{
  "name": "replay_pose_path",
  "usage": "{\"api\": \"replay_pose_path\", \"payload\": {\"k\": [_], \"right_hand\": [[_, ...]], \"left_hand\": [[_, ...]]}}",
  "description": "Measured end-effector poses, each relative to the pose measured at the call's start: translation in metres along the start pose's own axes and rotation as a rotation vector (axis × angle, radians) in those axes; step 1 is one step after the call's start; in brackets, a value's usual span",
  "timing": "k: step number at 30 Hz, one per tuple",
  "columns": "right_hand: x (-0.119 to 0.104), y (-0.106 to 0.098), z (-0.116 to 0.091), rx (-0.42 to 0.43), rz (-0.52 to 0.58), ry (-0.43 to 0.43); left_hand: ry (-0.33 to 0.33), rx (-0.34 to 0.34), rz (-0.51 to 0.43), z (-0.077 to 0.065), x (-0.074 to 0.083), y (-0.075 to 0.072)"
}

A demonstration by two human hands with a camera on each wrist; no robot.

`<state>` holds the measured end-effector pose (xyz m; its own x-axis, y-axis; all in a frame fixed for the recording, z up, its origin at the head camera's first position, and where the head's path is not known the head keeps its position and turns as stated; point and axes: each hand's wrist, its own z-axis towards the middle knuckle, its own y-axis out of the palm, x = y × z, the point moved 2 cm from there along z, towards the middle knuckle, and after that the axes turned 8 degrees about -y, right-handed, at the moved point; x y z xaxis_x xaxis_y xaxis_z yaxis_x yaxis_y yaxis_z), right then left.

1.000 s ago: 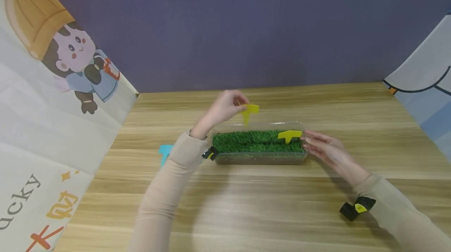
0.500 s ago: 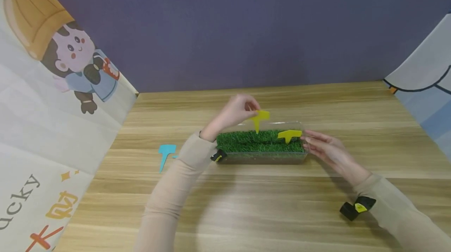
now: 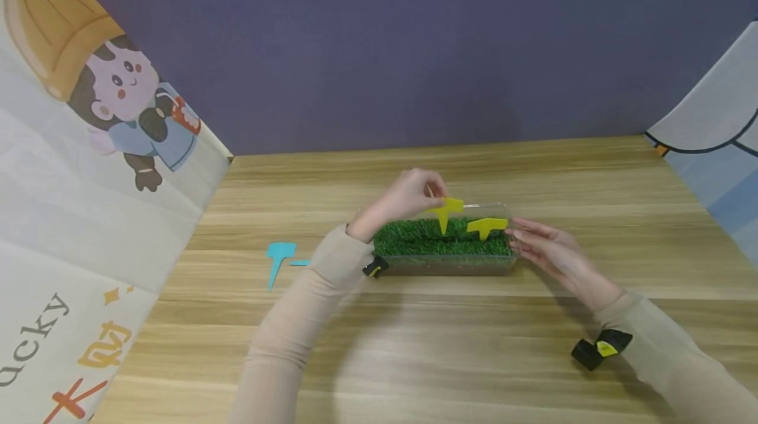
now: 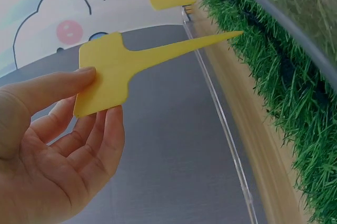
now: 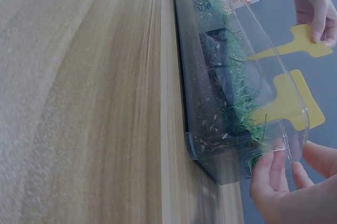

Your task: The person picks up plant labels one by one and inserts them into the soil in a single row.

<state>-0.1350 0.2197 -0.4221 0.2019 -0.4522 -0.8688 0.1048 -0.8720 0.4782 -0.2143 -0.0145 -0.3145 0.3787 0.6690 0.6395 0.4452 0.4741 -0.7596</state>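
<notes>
- The left hand (image 3: 408, 195) pinches a yellow marker (image 3: 452, 205) by its broad head, thumb across one face.
- The right hand (image 3: 556, 256) rests parted fingers against the right end of a clear box (image 3: 444, 267).
- In the head view, the pinched marker's long stem points toward six o'clock, its tip over the grass (image 3: 397, 239); whether it touches the blades cannot be told. The left hand is nearer that spot.
- A second marker (image 3: 487, 226), also yellow, stands in the grass at four o'clock from the first, near the right hand.
- The box's long axis runs nine to three.
- At eight o'clock from the left hand, a blue marker (image 3: 281, 251) lies on the worktop (image 3: 474, 345).
</notes>
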Motion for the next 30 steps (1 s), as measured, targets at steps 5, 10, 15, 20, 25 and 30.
{"api": "replay_pose_path", "payload": {"k": [5,10,15,20,25,30], "right_hand": [[0.000,0.001,0.000,-0.004,0.000,-0.004],[-0.001,0.002,-0.001,0.004,0.000,0.006],[-0.001,0.002,-0.002,0.017,0.002,0.017],[-0.001,0.003,-0.003,0.016,0.006,0.017],[-0.002,0.003,-0.003,0.017,0.002,0.017],[-0.002,0.004,-0.004,0.021,-0.004,0.025]], "left_hand": [[0.000,-0.032,0.003,0.001,-0.001,0.004],[0.009,-0.047,0.024,0.002,-0.002,0.008],[0.015,-0.059,0.058,0.003,-0.004,0.012],[0.014,-0.066,0.088,0.003,-0.005,0.014],[0.013,-0.074,0.110,0.002,-0.004,0.015],[0.014,-0.084,0.130,0.002,-0.002,0.016]]}}
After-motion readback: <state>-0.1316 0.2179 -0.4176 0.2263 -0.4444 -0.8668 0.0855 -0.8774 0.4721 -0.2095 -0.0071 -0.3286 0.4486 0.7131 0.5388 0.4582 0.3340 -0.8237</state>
